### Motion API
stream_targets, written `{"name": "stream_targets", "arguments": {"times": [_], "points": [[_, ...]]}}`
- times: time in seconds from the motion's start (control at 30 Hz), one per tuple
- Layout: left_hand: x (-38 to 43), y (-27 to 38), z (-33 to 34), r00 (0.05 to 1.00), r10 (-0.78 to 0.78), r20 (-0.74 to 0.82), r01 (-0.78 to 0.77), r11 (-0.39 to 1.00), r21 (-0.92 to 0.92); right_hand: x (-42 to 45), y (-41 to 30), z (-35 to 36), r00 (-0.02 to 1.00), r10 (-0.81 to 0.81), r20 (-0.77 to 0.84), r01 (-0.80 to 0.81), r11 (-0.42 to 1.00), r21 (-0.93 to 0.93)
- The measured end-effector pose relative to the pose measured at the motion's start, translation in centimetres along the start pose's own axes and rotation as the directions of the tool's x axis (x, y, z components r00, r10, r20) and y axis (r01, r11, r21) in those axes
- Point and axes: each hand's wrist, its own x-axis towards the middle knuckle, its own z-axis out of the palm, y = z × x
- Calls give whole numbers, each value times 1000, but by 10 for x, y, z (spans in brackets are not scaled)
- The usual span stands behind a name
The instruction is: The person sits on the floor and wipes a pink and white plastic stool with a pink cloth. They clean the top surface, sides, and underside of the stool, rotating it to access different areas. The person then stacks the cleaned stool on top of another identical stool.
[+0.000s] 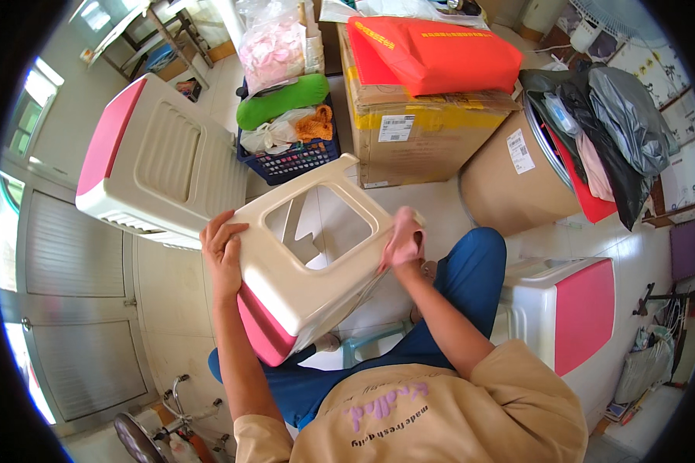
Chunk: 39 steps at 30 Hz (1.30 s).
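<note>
In front of my lap is a cream plastic cabinet frame (278, 283) with a large rectangular opening in its upper face. A pink panel (262, 331) covers its near left end, tilted toward my legs. My left hand (223, 254) grips the frame's left edge, fingers bent over the upper face. A bunched pink cloth (404, 234) is in my right hand (406, 271), against the frame's right edge. The cloth hides most of my right fingers. Floor tiles show through the opening.
A similar cream-and-pink unit (174, 144) stands at the left, another (582, 318) at the right. Beyond are a blue basket (289, 165), a cardboard box (423, 156) bearing a red bag (440, 52), and a fibre drum (515, 179). A pale green stool (376, 341) is beneath me.
</note>
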Motion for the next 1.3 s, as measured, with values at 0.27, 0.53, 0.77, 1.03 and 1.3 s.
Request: {"name": "stream_targets", "arguments": {"times": [0.27, 0.53, 0.77, 1.03, 1.3], "points": [[8, -9, -1, 999, -43, -3, 43, 996, -75, 65, 23, -23, 877, 448, 173, -448, 893, -40], [1, -19, -3, 996, -90, 8, 91, 993, -78, 52, 35, -23, 852, 433, 293, -450, 893, -11], [9, -43, -16, 989, -145, -40, 133, 967, -217, -18, -22, 18, 999, -41, 8, 40, 994, 100], [6, -67, -34, 969, -238, -60, 212, 934, -289, -1, -30, 27, 905, -425, 9, 417, 882, -222], [12, -72, -25, 969, -207, -138, 173, 959, -226, 18, -20, 73, 976, 198, -89, -208, 970, -123]]}}
